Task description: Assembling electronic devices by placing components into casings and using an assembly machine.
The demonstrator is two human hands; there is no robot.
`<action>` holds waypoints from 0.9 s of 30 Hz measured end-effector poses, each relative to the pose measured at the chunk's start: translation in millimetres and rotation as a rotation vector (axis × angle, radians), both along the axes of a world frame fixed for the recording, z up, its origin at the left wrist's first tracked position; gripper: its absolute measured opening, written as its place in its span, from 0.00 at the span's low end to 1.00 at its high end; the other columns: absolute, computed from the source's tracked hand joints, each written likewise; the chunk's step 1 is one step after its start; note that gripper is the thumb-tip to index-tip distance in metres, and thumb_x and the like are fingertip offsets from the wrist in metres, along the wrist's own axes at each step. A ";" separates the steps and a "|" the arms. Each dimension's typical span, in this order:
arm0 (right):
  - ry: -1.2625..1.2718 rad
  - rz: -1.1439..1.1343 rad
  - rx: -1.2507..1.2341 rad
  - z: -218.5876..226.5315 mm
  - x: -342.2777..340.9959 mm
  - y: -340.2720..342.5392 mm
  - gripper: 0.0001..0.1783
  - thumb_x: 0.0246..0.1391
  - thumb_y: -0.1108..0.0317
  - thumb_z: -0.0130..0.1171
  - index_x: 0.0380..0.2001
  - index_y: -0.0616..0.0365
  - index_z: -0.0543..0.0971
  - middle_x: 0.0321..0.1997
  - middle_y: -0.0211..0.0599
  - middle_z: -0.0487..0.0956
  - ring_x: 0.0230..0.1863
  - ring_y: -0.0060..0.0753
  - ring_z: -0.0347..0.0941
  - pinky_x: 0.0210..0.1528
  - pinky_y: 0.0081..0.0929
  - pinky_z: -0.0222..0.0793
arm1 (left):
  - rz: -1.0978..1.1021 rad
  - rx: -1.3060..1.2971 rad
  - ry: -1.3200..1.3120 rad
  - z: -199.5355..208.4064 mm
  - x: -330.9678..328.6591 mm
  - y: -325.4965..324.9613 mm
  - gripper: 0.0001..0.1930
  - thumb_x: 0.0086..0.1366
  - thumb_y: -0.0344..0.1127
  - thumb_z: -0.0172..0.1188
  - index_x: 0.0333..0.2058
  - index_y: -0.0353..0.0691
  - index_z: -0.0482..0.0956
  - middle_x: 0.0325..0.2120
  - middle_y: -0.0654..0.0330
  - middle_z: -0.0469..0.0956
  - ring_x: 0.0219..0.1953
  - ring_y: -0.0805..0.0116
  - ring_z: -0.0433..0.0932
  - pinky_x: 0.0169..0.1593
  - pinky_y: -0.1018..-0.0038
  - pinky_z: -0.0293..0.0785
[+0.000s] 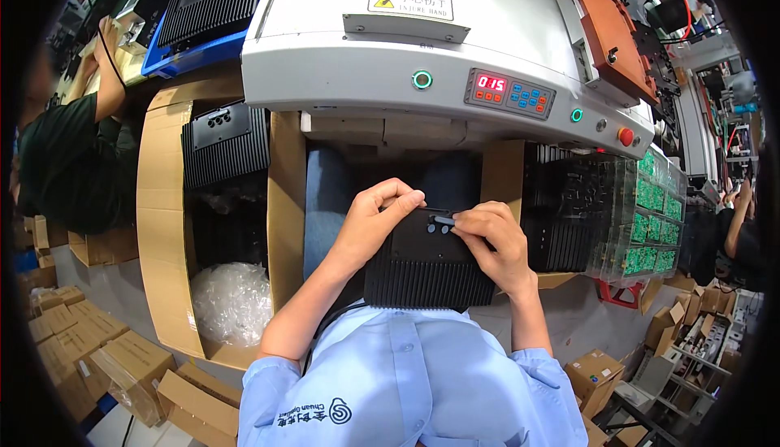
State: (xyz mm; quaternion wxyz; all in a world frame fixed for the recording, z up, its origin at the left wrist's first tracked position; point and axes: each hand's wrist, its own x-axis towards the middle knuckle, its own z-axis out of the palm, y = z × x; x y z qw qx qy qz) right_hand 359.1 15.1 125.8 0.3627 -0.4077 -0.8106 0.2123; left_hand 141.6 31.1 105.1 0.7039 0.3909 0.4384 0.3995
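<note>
I hold a black finned metal housing (426, 268) in front of my chest, below a grey machine. My left hand (375, 218) grips its upper left corner, fingers curled over the top edge. At the upper right corner, my right hand (493, 240) rests with its fingertips pressing small round connectors (441, 223) on the housing's top face. My light blue sleeves come in from the lower edge.
A grey machine (422, 49) with a red digital display (491, 84), green-ringed buttons and a red button (625, 135) stands ahead. To my left, a cardboard box (158, 227) holds black housings and bubble wrap. Green circuit boards (654, 219) stack at the right. Other people work at both sides.
</note>
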 end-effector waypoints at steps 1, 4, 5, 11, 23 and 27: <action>-0.054 0.008 0.031 -1.5 0.8 -0.7 0.13 0.38 0.82 0.67 0.30 0.60 0.78 0.34 0.35 0.80 0.38 0.37 0.74 0.41 0.30 0.71 | -0.011 0.013 0.031 0.2 0.2 -0.3 0.10 0.66 0.37 0.58 0.32 0.35 0.78 0.29 0.67 0.77 0.34 0.83 0.72 0.41 0.83 0.68; -0.142 0.022 0.105 -3.9 0.5 -0.4 0.12 0.38 0.80 0.68 0.30 0.60 0.79 0.36 0.35 0.80 0.40 0.36 0.73 0.42 0.29 0.71 | -0.019 0.026 0.065 -1.6 -0.6 -0.8 0.10 0.66 0.36 0.58 0.31 0.35 0.78 0.28 0.68 0.76 0.33 0.82 0.71 0.40 0.83 0.68; -0.140 0.020 0.105 -2.7 -0.4 -0.4 0.12 0.38 0.80 0.68 0.30 0.60 0.79 0.36 0.35 0.80 0.40 0.36 0.73 0.42 0.29 0.71 | -0.017 0.026 0.066 -2.8 -1.1 -1.1 0.09 0.66 0.36 0.58 0.31 0.35 0.79 0.27 0.68 0.76 0.33 0.82 0.71 0.40 0.83 0.68; 0.145 -0.087 -0.593 9.5 -2.6 -2.9 0.13 0.50 0.71 0.65 0.39 0.59 0.77 0.45 0.38 0.76 0.43 0.35 0.73 0.47 0.29 0.68 | -0.059 0.088 0.136 -1.6 -0.8 -4.8 0.08 0.65 0.34 0.59 0.31 0.35 0.79 0.27 0.66 0.76 0.33 0.82 0.72 0.38 0.83 0.68; 0.049 -0.071 -0.704 0.3 2.3 -2.9 0.13 0.54 0.64 0.61 0.40 0.60 0.78 0.38 0.37 0.78 0.43 0.35 0.75 0.46 0.28 0.69 | -0.280 0.178 0.509 24.3 10.4 -1.1 0.11 0.56 0.34 0.66 0.35 0.33 0.82 0.28 0.60 0.81 0.32 0.77 0.77 0.38 0.80 0.72; 0.090 -0.031 -0.725 -7.5 1.5 -7.6 0.13 0.54 0.61 0.60 0.37 0.58 0.78 0.37 0.38 0.77 0.42 0.41 0.75 0.44 0.33 0.69 | -0.352 0.169 0.531 9.2 4.9 -1.5 0.11 0.56 0.34 0.66 0.34 0.33 0.82 0.26 0.61 0.81 0.31 0.76 0.76 0.37 0.79 0.71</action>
